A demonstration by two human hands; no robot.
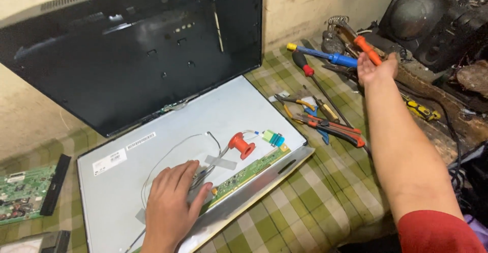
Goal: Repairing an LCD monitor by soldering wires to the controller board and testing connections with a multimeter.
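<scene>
The soldering iron (pixel 362 43) with the orange handle is in the right hand (pixel 375 70), near the far right edge of the worktop (pixel 315 202), just in front of a coiled metal stand (pixel 336 23). Its long axis runs diagonally: the orange handle points toward the near right and the metal end points toward the far left, at the stand. The fingers of the right hand are closed around the lower part of the handle, and the arm is stretched far out over the checked cloth. Just left of the iron lie a blue screwdriver with a yellow tip (pixel 325 55) and a red-handled screwdriver (pixel 305 66), and nearer the middle a group of pliers and cutters (pixel 325 123). The left hand (pixel 170 207) rests flat and open, holding nothing, on the grey back of the display panel (pixel 168 131), close to its near edge, beside the thin wires (pixel 168 156). A red solder spool (pixel 241 144) stands on the panel near the green circuit strip (pixel 251 170).
</scene>
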